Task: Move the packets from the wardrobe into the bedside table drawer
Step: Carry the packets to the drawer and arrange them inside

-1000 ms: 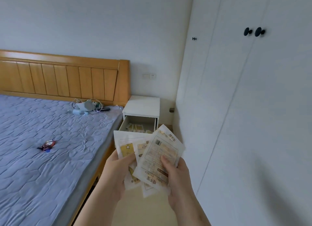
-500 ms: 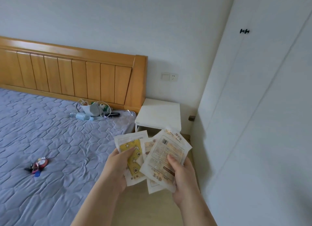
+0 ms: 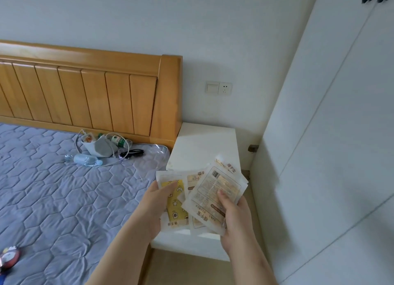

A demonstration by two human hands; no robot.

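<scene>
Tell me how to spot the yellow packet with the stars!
Find the white bedside table beside the wooden headboard. Above it, two hands hold a fan of packets. The left hand grips the yellow packet; its starry yellow front sets it apart from the pale beige ones.

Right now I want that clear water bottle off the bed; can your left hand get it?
Probably not yet: the left hand grips packets, and the water bottle lies further up the bed.

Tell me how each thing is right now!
Packets: fanned out, held in both hands.
Left hand: gripping the yellow packet.
Right hand: gripping the top packet.
Wardrobe doors: shut.
Bedside table: top bare; drawer hidden behind packets.
Water bottle: lying on its side on the bed.
</scene>
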